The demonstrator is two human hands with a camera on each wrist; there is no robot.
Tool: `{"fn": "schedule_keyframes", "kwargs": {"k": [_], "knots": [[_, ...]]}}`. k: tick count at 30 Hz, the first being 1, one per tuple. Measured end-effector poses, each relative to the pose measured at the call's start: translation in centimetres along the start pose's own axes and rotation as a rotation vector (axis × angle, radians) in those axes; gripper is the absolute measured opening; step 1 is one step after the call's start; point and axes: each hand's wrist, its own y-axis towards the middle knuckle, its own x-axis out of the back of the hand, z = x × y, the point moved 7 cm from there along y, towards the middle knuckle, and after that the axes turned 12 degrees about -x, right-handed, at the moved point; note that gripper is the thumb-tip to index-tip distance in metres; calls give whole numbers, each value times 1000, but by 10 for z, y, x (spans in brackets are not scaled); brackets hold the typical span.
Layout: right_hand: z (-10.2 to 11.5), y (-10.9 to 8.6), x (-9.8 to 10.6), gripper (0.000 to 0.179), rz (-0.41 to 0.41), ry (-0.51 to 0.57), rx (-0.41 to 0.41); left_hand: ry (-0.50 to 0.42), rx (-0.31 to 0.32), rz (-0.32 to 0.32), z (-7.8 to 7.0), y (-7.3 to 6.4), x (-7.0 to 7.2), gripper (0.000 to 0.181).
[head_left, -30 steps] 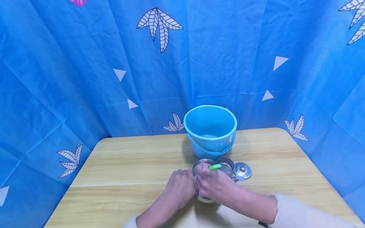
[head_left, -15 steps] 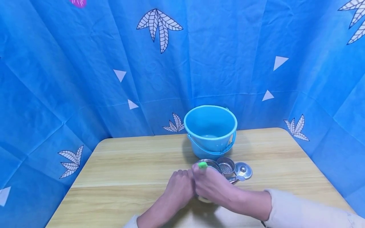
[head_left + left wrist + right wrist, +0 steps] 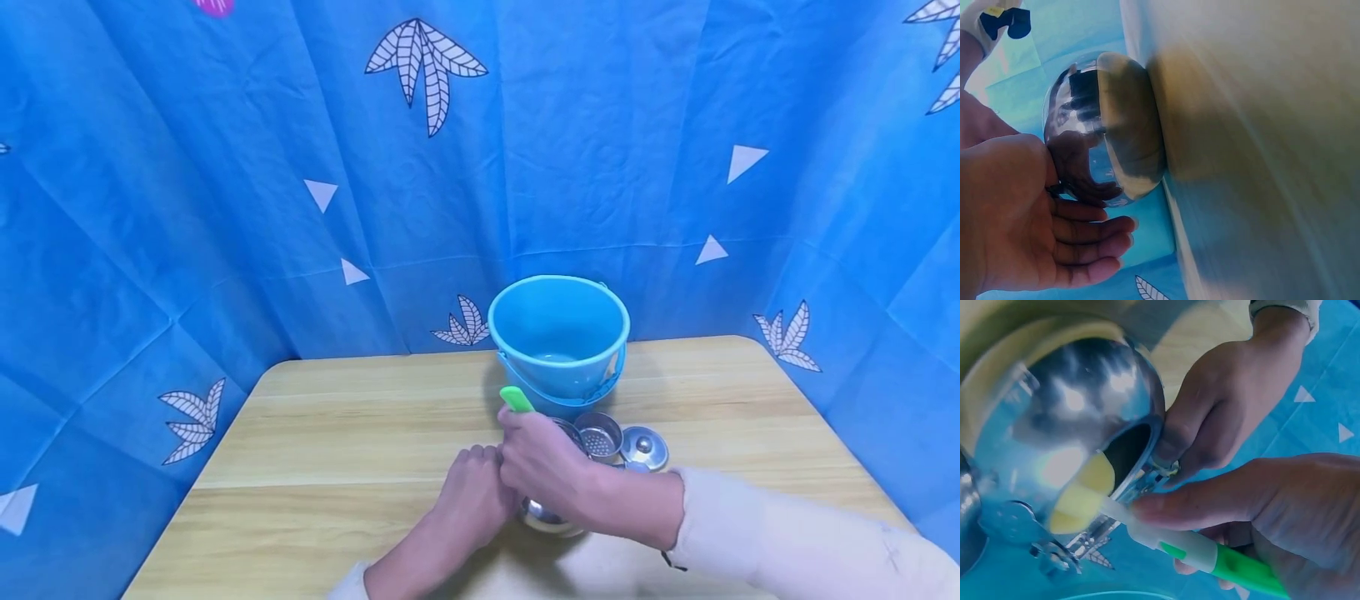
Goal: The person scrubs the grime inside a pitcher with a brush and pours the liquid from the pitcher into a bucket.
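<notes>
A round, shiny metal teapot (image 3: 546,510) stands on the table near me, partly hidden under my hands in the head view. My left hand (image 3: 476,492) pinches its rim beside a handle bracket, as the right wrist view shows; the other fingers extend loosely along its side in the left wrist view. With thumb and fingers my right hand (image 3: 543,462) grips a sponge brush (image 3: 1247,572) by its green and white handle. The brush's yellow sponge head (image 3: 1088,494) lies at the teapot's open mouth; how deep it sits cannot be told.
Behind the teapot stands a light blue bucket (image 3: 547,379) with its handle hanging in front. A perforated metal strainer cup (image 3: 598,440) and a round knobbed lid (image 3: 643,447) sit right of the teapot. Blue curtain (image 3: 420,208) surrounds the wooden table (image 3: 352,425).
The brush's green end has swung left and now points up and away. My right hand has turned with it and shifted slightly, while the left hand stays in place on the teapot.
</notes>
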Motion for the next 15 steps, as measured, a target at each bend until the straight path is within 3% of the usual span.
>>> {"fn": "schedule_keyframes", "kwargs": {"k": [5, 8, 12, 15], "knots": [[-3, 7, -5, 10, 76, 32, 18, 16, -26, -79, -2, 1, 5, 35], [-9, 10, -11, 5, 139, 85, 14, 25, -35, -90, -2, 1, 5, 35], [-19, 12, -19, 5, 215, 161, 1, 130, -97, -34, -6, 4, 4, 37], [-25, 11, -23, 5, 226, 189, 10, 185, -120, 9, -8, 5, 3, 37]]}}
